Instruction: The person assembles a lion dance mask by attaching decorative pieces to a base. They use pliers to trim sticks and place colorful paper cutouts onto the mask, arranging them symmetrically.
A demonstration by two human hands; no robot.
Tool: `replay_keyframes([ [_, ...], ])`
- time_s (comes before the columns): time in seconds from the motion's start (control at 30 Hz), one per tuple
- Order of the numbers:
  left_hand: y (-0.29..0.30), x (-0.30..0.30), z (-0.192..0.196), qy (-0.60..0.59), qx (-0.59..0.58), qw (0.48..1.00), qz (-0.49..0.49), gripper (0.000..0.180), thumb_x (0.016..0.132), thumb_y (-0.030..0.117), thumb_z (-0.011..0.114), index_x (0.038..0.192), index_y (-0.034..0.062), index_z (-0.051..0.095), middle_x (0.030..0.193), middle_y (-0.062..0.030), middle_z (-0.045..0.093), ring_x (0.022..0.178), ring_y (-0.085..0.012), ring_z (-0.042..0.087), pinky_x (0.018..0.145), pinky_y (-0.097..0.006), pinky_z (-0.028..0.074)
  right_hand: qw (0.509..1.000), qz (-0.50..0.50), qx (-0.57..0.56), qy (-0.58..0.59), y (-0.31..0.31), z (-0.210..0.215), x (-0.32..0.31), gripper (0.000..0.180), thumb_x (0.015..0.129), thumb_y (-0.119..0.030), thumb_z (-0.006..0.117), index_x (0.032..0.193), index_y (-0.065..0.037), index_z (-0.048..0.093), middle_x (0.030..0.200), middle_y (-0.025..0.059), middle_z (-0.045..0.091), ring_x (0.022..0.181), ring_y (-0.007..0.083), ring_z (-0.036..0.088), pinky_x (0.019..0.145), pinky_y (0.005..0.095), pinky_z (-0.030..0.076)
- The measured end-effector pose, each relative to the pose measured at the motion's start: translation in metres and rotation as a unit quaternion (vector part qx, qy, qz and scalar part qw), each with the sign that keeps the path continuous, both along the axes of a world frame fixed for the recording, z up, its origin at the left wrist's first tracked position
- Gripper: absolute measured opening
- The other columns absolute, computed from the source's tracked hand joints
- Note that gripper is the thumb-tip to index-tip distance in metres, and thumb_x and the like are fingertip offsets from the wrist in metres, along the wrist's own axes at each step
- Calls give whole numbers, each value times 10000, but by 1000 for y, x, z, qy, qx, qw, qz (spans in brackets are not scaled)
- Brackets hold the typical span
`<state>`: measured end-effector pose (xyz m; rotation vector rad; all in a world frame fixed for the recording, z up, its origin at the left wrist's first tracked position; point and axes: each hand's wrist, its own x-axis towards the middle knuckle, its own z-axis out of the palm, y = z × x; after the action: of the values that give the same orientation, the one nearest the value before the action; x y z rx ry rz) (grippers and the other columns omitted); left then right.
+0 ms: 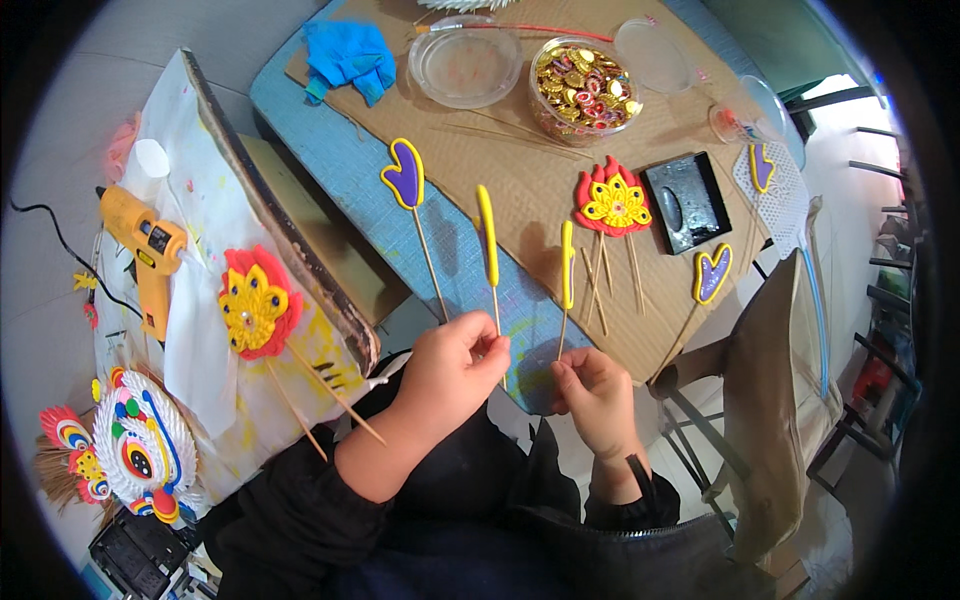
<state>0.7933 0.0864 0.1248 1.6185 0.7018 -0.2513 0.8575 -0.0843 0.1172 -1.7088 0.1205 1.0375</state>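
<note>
My left hand (455, 365) is closed in a pinch round a thin wooden stick, which carries a yellow-edged piece (487, 235) seen nearly side-on. A purple heart-like piece with a yellow rim (405, 173) leans to its left; its stick runs down behind that hand, so whether it is gripped too is hidden. Between thumb and fingers, my right hand (597, 395) pinches another stick topped by a narrow yellow-edged piece (567, 265) with a little purple showing. Both held pieces point away from me, apart from each other, over the blue table (455, 285).
Cardboard (480, 165) carries a tub of gold and red sequins (585, 90), a black box (686, 203) and a red-yellow flame-shaped piece (612, 197). A purple piece (712, 274) lies right. Leftward are a glue gun (148, 255), a red-yellow flower (258, 303) and a colourful lion-head-like figure (145, 445).
</note>
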Motion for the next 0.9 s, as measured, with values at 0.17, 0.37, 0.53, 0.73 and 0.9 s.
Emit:
replay_keyframes([
  [0.17,-21,-22,39,-34,-148,988,36,97,883,106,521,852,16,505,802,-61,628,573,-65,558,465,-184,433,988,-44,149,28,-10,26,-18,130,883,-118,544,866,10,550,637,12,558,514,70,519,480,191,417],
  [0.37,-42,-55,92,-52,-212,976,-2,101,896,115,500,866,20,514,843,-73,628,614,-77,582,493,-184,449,969,-47,240,32,-28,64,-42,118,893,-99,518,888,15,549,656,25,560,527,80,529,490,198,424],
  [0.53,-51,-82,120,-96,-202,975,-17,95,894,106,498,867,16,510,841,-82,626,622,-78,583,503,-187,454,961,-32,274,5,-39,95,-65,110,889,-87,518,891,18,549,665,30,566,534,87,534,499,200,431],
  [0.73,-56,-115,146,-138,-176,975,-7,69,889,84,497,882,16,502,833,-100,627,620,-97,592,498,-192,454,953,-33,302,-24,-45,122,-92,102,879,-86,535,876,15,548,677,41,570,530,96,537,498,204,436],
  [0.9,-45,-143,156,-166,-185,967,47,72,892,94,501,903,23,494,794,-123,631,576,-122,601,467,-201,452,923,-44,382,23,-38,134,-108,108,871,-97,539,853,10,544,679,55,566,506,122,548,473,220,447],
])
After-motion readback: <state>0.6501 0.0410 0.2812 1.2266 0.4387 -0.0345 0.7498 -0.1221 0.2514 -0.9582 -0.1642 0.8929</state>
